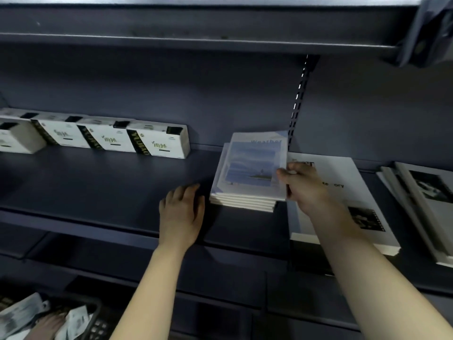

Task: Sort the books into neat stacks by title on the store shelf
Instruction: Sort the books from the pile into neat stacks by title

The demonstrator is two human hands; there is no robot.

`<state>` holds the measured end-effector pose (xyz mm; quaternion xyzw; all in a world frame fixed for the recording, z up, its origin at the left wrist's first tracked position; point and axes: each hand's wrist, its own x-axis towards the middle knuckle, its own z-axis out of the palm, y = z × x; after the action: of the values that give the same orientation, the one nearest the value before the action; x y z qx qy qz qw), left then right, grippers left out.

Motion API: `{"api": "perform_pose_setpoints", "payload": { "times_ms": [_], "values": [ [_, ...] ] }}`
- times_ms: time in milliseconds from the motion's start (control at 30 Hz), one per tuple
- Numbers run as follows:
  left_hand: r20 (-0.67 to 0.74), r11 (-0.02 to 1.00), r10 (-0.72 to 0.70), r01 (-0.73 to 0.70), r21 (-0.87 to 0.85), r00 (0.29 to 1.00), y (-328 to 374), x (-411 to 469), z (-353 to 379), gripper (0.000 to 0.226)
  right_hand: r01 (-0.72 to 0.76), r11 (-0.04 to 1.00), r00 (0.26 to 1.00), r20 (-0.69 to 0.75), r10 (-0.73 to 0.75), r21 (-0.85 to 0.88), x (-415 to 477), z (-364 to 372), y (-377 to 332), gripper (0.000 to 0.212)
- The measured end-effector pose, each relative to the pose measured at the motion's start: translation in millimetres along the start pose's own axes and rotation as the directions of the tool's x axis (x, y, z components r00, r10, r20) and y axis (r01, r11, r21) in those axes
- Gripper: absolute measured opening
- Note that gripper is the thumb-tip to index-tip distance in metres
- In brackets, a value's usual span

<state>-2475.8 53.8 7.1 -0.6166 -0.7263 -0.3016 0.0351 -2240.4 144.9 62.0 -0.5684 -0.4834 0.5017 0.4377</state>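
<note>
A stack of several "Weather" books [247, 173] with a blue seascape cover lies on the dark shelf [103, 182]. My right hand [304, 185] grips the right edge of the top Weather book, thumb on the cover. My left hand [182, 212] rests flat on the shelf just left of the stack, fingers straight, apart from the books. Right of the stack lies a large white "Memory" book [343, 200], partly under my right wrist. At the far right sits a loose pile of black-and-white photo books [421, 202].
White boxes with green print [98, 138] stand in a row along the shelf's back left. A shelf above [196, 42] overhangs. A slotted upright [297, 99] runs down the back panel. A dark basket with packets [49, 317] sits at the bottom left.
</note>
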Motion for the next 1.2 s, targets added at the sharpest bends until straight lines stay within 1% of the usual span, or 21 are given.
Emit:
{"api": "perform_pose_setpoints", "payload": {
  "times_ms": [33,100,167,233,300,367,467,567,667,733,800,967,1067,1200],
  "values": [
    [0.001,1.0,0.007,-0.007,0.014,1.0,0,0,1,0.033,0.001,1.0,1.0,0.004,-0.001,-0.021,0,2,0,0.005],
    [0.003,0.999,0.023,-0.023,0.024,1.0,0,0,2,0.034,0.013,0.998,1.0,0.002,-0.013,-0.066,1,5,2,0.015],
    [0.017,1.0,0.02,-0.02,0.023,1.0,0,1,3,0.035,0.017,0.994,1.0,-0.008,-0.018,-0.11,2,6,4,0.018],
    [0.023,1.0,0.01,-0.01,0.019,1.0,-1,0,3,0.035,0.017,0.991,1.0,-0.012,-0.018,-0.132,2,8,3,0.018],
    [0.024,1.0,0.008,-0.009,0.022,1.0,-2,-1,3,0.034,0.03,0.986,0.999,-0.015,-0.033,-0.162,2,8,2,0.014],
    [0.016,1.0,0.01,-0.01,0.02,1.0,-2,-1,4,0.033,0.054,0.979,0.998,-0.023,-0.06,-0.196,4,9,2,0.018],
    [-0.005,1.0,0.004,-0.004,0.02,1.0,-3,-1,4,0.032,0.081,0.972,0.996,-0.018,-0.087,-0.22,4,10,0,0.016],
    [-0.005,1.0,0.004,-0.004,0.025,1.0,-2,-2,4,0.037,0.117,0.957,0.99,-0.042,-0.133,-0.266,3,11,-2,0.023],
    [0.011,1.0,0.008,-0.008,0.019,1.0,-3,-2,4,0.036,0.104,0.939,0.991,-0.047,-0.126,-0.329,3,13,-2,0.024],
    [0.022,1.0,0.006,-0.007,0.017,1.0,-3,-1,4,0.036,0.108,0.902,0.989,-0.047,-0.14,-0.418,5,13,-2,0.022],
    [0.027,1.0,0.008,-0.008,0.025,1.0,-3,-1,4,0.04,0.117,0.849,0.986,-0.043,-0.162,-0.515,8,14,-2,0.025],
    [0.038,1.0,0.005,-0.006,0.027,0.999,-3,-2,4,0.042,0.123,0.722,0.979,-0.036,-0.201,-0.68,12,13,-3,0.031],
    [0.045,1.0,0.009,-0.01,0.018,0.999,-3,-3,3,0.037,0.104,0.67,0.981,-0.034,-0.19,-0.735,19,16,-3,0.027],
    [0.058,1.0,0.002,-0.003,0.016,0.998,-2,-3,2,0.038,0.082,0.623,0.983,-0.038,-0.177,-0.778,24,17,-5,0.031]
  ]
}}
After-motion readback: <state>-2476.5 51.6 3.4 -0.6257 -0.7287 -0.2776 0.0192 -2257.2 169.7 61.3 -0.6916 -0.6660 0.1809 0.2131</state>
